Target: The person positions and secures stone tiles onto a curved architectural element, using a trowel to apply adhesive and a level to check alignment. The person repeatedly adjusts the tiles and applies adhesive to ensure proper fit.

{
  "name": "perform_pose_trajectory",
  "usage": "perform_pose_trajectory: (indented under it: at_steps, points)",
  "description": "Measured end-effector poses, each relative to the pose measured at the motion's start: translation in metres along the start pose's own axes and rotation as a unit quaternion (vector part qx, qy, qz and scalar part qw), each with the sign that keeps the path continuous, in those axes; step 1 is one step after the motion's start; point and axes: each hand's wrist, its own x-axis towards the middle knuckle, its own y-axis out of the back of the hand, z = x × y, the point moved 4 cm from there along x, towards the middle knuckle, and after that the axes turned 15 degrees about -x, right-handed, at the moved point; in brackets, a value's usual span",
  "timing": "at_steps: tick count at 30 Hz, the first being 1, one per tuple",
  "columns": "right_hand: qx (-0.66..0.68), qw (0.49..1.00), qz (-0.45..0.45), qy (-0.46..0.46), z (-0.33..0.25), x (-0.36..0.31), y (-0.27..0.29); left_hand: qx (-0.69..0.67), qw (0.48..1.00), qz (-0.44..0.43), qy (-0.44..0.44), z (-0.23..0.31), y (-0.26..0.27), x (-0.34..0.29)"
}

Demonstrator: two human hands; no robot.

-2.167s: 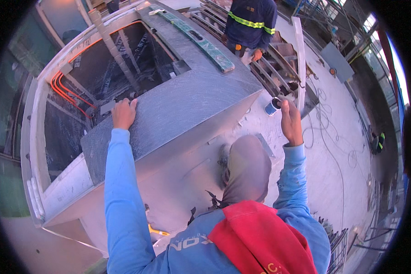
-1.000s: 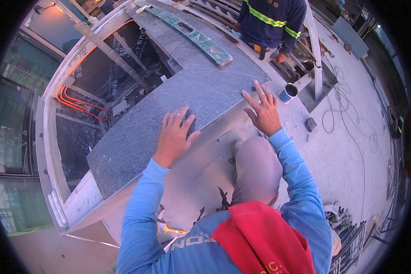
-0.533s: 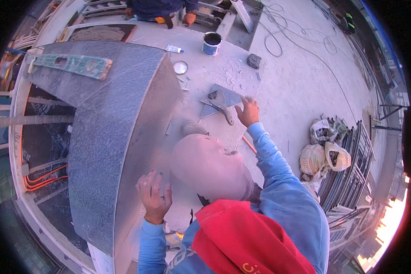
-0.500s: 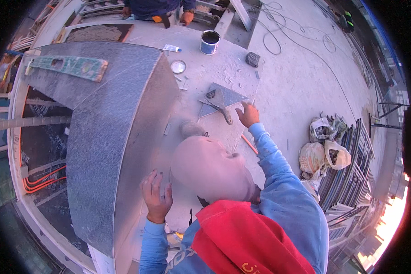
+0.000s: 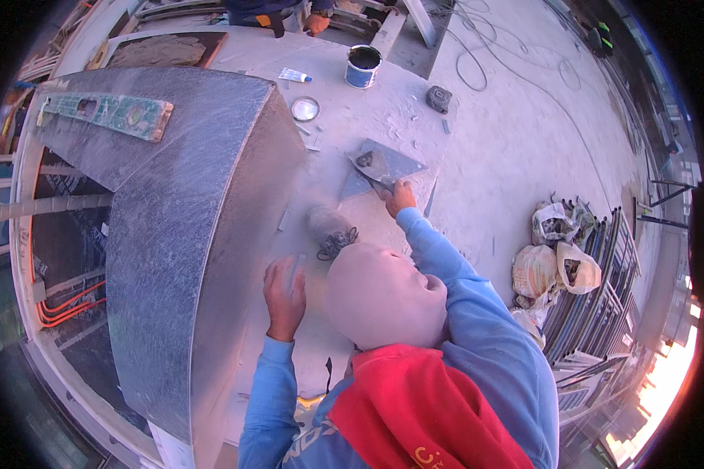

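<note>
Filling the left of frame: grey worktop, w/ green level lying on it, upper left. Dark tile lies on floor, just above ctr, apart from worktop. Trowel over tile, same spot; can't tell if touching. Tub, upright on floor, top ctr. L hand, lower ctr-left, near worktop's side; fingers bunched, can't tell if pinching anything. R hand, ctr, fingers wrapped round trowel handle. Tube near tub, top ctr.
</note>
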Motion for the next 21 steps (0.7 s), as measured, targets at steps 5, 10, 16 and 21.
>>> perform_pose_trajectory:
  at_steps: [5,10,16,21]
  points:
    - [0.087,0.98,0.147,0.105,-0.035,-0.042,0.06,-0.226,0.958,-0.032,0.175,-0.019,-0.039,0.036]
    - [0.288,0.894,0.197,0.281,-0.121,-0.092,0.132,-0.345,0.923,-0.087,0.144,0.011,-0.104,0.121]
    - [0.299,0.785,0.272,0.47,-0.119,-0.061,0.162,-0.292,0.95,-0.1,0.041,0.061,-0.115,0.167]
    - [0.125,0.947,0.198,0.222,-0.123,0.116,0.096,-0.167,0.97,-0.133,0.116,0.019,-0.108,0.169]
